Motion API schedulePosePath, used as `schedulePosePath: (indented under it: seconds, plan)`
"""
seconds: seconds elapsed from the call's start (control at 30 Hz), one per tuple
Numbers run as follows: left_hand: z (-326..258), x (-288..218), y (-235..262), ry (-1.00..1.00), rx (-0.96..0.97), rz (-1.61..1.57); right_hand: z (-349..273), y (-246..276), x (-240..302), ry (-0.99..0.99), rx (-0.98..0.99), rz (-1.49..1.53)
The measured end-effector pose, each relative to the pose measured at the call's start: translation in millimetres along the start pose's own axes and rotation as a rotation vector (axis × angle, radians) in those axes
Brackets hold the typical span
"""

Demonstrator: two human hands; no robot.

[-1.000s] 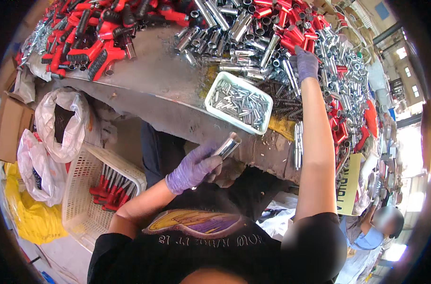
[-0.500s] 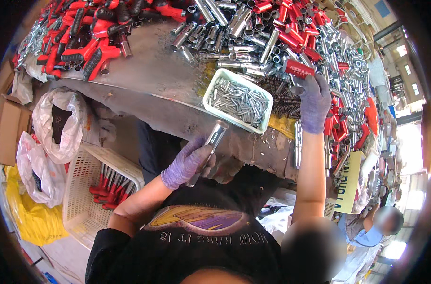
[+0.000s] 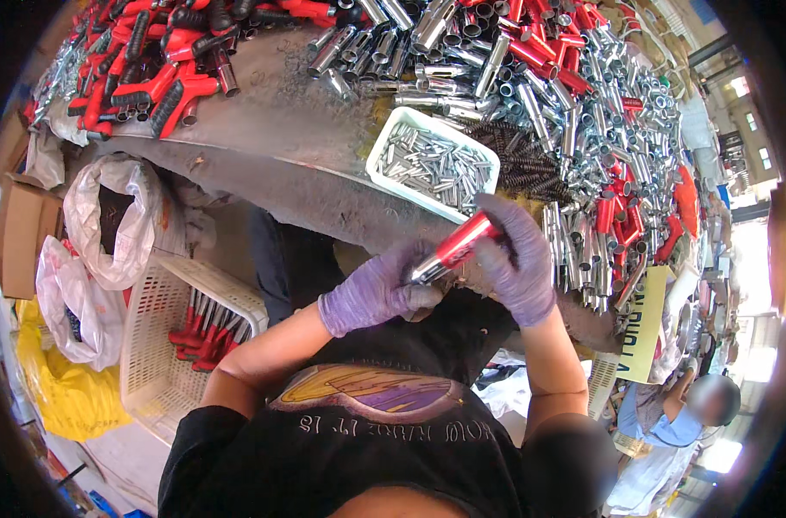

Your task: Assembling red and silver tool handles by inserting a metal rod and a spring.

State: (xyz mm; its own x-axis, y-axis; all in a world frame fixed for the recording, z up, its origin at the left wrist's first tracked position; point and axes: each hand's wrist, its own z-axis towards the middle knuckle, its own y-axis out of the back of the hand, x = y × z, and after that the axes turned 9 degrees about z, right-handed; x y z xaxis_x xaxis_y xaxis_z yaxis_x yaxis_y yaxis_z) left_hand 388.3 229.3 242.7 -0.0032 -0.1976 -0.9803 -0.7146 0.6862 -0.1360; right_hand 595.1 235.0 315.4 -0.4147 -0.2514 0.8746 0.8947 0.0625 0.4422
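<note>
head-worn view, facing down (close), workbench [image 3: 264,129]

Workshop, assembly bench: worn metal table [image 3: 264,147] heaped with steel tubes [image 3: 600,138] upper right, red handles [image 3: 160,69] upper left.

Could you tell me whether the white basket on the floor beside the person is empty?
No, the white basket holds several red-handled tools lying together against its far side.

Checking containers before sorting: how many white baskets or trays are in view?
2: a small white tray of metal pins on the table, and a white basket of red-handled parts on the floor at left. Others may be hidden.
</note>
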Motion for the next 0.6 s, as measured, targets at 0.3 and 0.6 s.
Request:
schedulePosePath:
  seconds: [0.3,0.6]
  plan:
    - [32,-22,52,-0.512,-0.403,0.574,127,61,-83,0.077,-0.029,-0.958]
    - [33,14,94,-0.513,-0.601,0.613,172,69,-96,-0.217,0.224,-1.205]
